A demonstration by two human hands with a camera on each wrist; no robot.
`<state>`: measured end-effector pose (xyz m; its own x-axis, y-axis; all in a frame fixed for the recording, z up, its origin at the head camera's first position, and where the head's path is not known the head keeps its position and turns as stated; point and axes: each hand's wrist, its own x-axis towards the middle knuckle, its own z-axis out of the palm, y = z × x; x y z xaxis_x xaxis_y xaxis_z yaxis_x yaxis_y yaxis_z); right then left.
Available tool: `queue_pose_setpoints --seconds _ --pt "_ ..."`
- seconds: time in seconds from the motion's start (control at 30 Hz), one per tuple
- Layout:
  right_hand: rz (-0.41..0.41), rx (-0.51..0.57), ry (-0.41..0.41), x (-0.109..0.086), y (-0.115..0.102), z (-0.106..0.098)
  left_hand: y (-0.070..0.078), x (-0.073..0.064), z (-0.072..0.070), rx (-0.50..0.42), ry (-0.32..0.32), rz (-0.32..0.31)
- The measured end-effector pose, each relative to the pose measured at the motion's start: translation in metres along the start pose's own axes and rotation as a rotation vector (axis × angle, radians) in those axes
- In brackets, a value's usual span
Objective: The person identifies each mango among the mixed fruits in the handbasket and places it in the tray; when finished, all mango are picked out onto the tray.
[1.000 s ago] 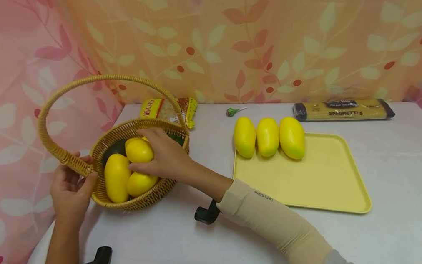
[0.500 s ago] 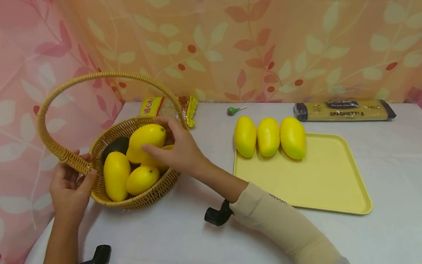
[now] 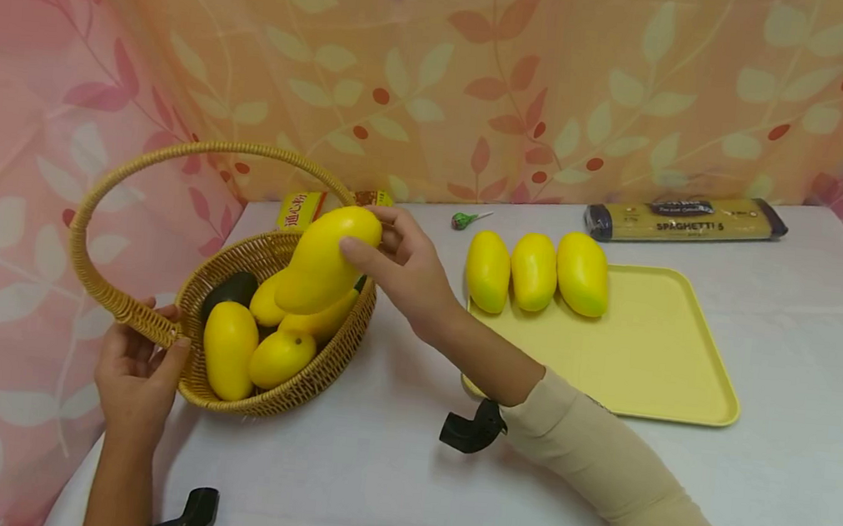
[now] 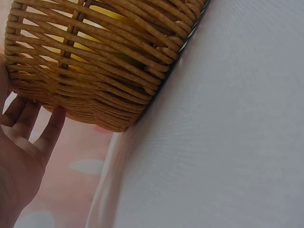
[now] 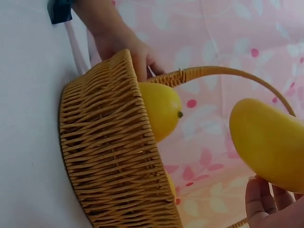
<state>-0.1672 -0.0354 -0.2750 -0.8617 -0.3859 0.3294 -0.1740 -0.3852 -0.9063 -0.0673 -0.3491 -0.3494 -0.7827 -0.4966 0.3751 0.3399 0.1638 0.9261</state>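
My right hand (image 3: 416,275) grips a yellow mango (image 3: 332,255) by its upper end, over the right part of the wicker basket (image 3: 321,375). In the right wrist view this held mango (image 5: 268,142) is above the basket's rim. My left hand (image 3: 137,372) holds the base of the basket's handle (image 3: 148,324) at the left rim, and in the left wrist view its fingers (image 4: 51,130) lie against the weave. Inside the basket are several more mangoes, one lying at the front left (image 3: 230,351), and a dark green fruit (image 3: 232,292) behind it.
Three mangoes (image 3: 535,273) lie side by side on the left back edge of a yellow tray (image 3: 654,358). Behind it lies a spaghetti pack (image 3: 689,219). A lollipop (image 3: 463,221) and a yellow food bag (image 3: 298,210) are near the back curtain.
My right hand has lifted a mango up from among the others in the basket and moved it to the right. The left hand stays at the handle.
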Motion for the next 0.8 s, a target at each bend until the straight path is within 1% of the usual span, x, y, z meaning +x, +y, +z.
queue_pose_setpoints --seconds 0.33,0.57,0.67,0.8 --pt "0.005 0.047 0.031 -0.015 -0.019 -0.025 -0.001 0.001 0.000 -0.007 0.003 -0.004" --pt "0.008 0.018 0.066 -0.023 -0.031 -0.041 0.000 0.001 0.000 -0.052 -0.013 0.032" --pt "0.003 0.014 0.075 -0.025 -0.035 -0.049 0.000 0.001 0.001 -0.057 -0.013 0.034" --pt "-0.008 -0.029 0.086 -0.029 -0.041 -0.060 0.001 0.000 0.002 -0.047 -0.008 0.029"
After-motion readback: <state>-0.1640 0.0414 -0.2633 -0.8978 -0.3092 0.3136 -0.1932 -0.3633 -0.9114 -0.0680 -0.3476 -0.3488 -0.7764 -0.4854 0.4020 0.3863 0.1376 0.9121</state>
